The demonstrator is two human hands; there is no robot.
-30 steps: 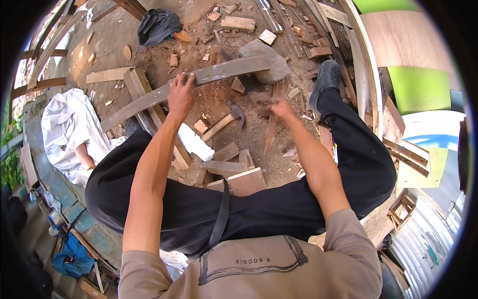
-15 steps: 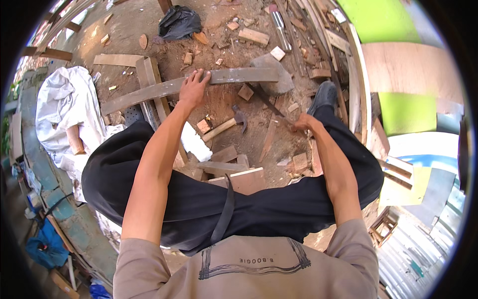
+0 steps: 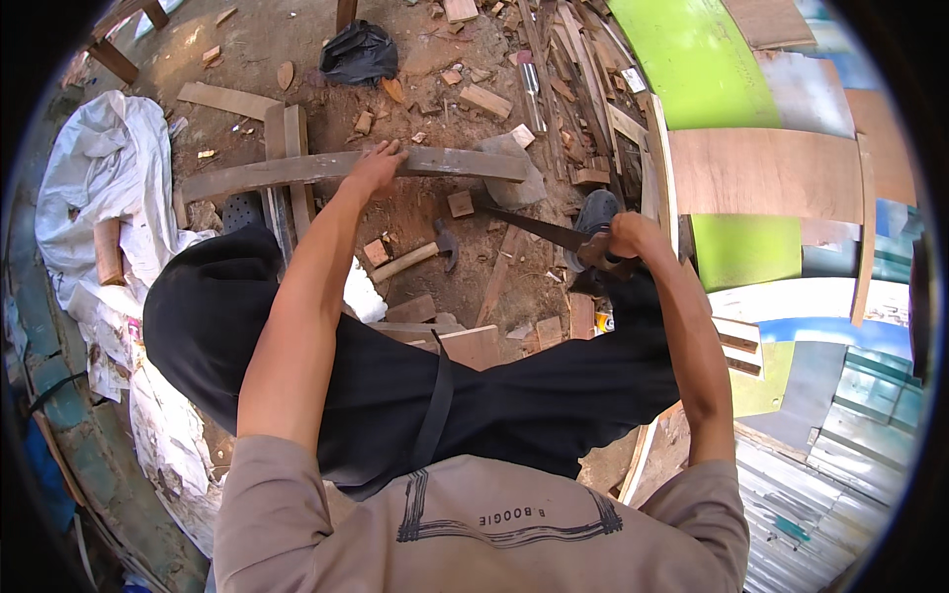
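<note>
A long grey wooden plank (image 3: 272, 174) lies crosswise in front of me, its left part resting over upright-pointing timber pieces. My left hand (image 3: 374, 168) presses on its middle, with the fingers curled over the far edge. In my right hand (image 3: 636, 237) is the handle of a handsaw (image 3: 539, 227); its dark blade points left, just nearer to me than the plank's right end and apart from it. A claw hammer (image 3: 420, 255) lies on the dirt between my legs. Beside the saw's tip sits a small wood block (image 3: 460, 204).
A flat grey slab (image 3: 519, 173) lies under the plank's right end. Wood offcuts (image 3: 484, 102) litter the ground, with a black plastic bag (image 3: 358, 52) farther off. White sacking (image 3: 109, 188) is at left; plywood and metal sheets (image 3: 766, 173) stand at right.
My right hand has lifted and moved right, drawing the saw blade away from the plank. My right foot and leg have shifted inward. The left hand stays on the plank.
</note>
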